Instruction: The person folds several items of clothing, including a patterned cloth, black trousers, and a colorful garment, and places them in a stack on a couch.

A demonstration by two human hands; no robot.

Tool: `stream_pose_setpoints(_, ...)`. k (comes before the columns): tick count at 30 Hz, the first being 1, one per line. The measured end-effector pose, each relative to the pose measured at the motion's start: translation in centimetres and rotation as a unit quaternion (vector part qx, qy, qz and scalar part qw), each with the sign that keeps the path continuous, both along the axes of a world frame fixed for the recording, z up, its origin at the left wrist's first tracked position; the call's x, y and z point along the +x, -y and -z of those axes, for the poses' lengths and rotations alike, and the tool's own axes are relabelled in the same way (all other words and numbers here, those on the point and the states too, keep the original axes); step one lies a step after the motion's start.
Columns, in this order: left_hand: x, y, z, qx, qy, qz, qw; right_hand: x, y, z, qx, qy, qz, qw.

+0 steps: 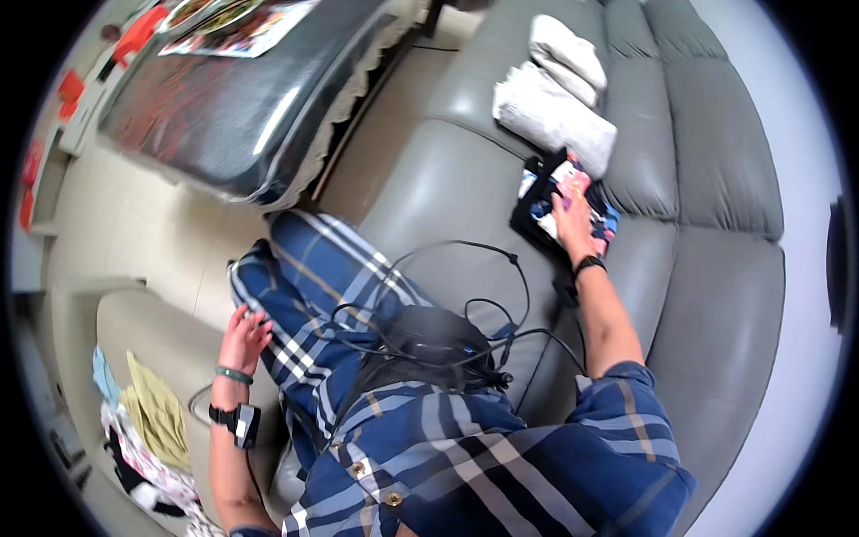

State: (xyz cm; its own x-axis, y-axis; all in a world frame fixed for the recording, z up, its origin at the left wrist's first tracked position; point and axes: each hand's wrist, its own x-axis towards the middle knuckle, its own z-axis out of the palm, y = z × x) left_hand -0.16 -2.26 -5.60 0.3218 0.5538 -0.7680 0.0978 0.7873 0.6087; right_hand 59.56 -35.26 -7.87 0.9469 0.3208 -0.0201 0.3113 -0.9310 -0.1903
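My right hand (572, 218) lies spread, palm down, on a folded multicoloured garment with black edges (537, 201) on the grey leather sofa. Just beyond that garment are folded light grey cloths (553, 117), with a folded white cloth (567, 60) at their far end. My left hand (245, 335) is raised beside my plaid-covered knee, its fingers loosely bent, holding nothing. A yellow-green garment (158, 409) and a flowered white one (151, 466) hang over the sofa's arm side at the lower left, apart from my left hand.
A black waist pouch (436, 335) sits on my lap, with looped black cables (527, 288) reaching over the sofa seat. Ahead on the left stands a table under a clear cover (201, 127), bearing dishes of food (231, 13). A white cabinet (50, 181) is at the far left.
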Motion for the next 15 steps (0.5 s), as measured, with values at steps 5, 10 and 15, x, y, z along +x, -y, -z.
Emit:
stream_pose_setpoints(5, -0.8, -1.5, -4.2, 0.055, -0.02, 0.022, 0.998, 1.6, -1.8, 0.2, 0.197, -0.007, -0.202, 0.959)
stream_pose_setpoints(10, -5.2, -5.0, -6.6, 0.181, -0.001, 0.018, 0.983, 9.3, -2.5, 2.1, 0.288, -0.066, -0.183, 0.938)
stream_pose_setpoints(15, -16.7, -3.5, -9.2, 0.251, -0.072, -0.147, 0.954, 3.5, -17.9, -5.7, 0.29, -0.319, -0.286, 0.856)
